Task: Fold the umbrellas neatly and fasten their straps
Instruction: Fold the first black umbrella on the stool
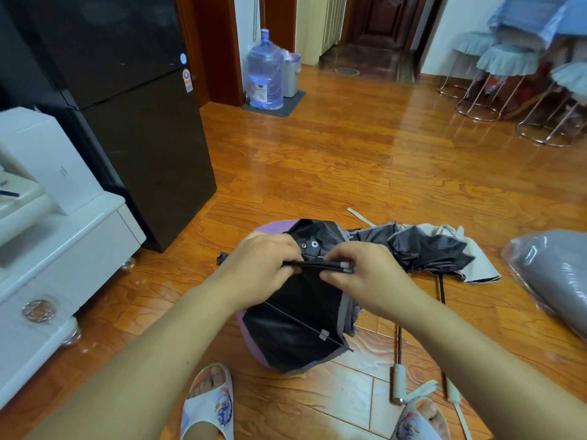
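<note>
A purple umbrella with a black lining [295, 331] hangs partly collapsed in front of me, above the wooden floor. My left hand [260, 268] grips a bundle of its black ribs at the left. My right hand [365, 274] pinches the same ribs near their grey tips. A black strap piece with two metal snaps [309, 245] shows between my hands. On the floor behind lies a second umbrella [425, 252], grey outside and black inside, half collapsed, with its thin shaft [399, 344] and pale handle [398, 384] stretched toward me.
A dark refrigerator [139, 122] and a white cabinet [63, 249] stand at the left. A grey bundle in clear plastic [552, 274] lies at the right. My feet in white slippers [208, 404] are below. A water jug [265, 71] and stools [508, 77] stand farther back.
</note>
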`<state>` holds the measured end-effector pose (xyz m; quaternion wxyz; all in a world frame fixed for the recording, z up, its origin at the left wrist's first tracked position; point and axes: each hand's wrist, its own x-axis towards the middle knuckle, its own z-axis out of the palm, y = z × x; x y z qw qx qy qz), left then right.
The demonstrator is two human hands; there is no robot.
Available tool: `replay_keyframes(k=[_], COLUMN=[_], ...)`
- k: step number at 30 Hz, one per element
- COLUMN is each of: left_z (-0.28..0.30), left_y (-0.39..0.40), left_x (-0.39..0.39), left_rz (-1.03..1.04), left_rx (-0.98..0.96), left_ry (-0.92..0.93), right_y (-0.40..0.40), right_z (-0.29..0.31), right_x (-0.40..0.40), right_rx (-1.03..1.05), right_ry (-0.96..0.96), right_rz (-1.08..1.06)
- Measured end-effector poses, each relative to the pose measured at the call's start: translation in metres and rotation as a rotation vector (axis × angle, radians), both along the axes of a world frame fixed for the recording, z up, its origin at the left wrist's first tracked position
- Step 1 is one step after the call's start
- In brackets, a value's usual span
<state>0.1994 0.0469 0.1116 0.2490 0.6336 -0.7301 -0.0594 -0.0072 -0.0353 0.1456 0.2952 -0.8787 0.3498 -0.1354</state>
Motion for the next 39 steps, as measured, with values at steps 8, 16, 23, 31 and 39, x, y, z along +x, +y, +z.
replay_keyframes(k=[8,16,23,31,39], left_z=[-0.002,-0.005,-0.011,-0.019,-0.080], left_y=[0.011,0.011,0.012,0.009,0.051], left_x=[0.024,0.027,0.026,0.011,-0.013], left_rz=[0.184,0.152,0.154,0.492,0.843], left_rx=[0.161,0.266,0.323,0.100,0.699], left_ry=[0.326,0.506,0.626,0.720,1.159], right_y=[-0.006,-0.009,-0.007,-0.011,-0.029], right_z=[0.000,0.004,-0.001,-0.012,-0.020], right_x=[-0.007,-0.003,0.005,0.012,0.015], right_rx=[0.099,0.518,0.392,0.042,0.134], right_ry=[-0.106,0.083,-0.077,-0.138,-0.272], right_rz=[-0.013,-0.074,-0.016,-0.181,-0.208])
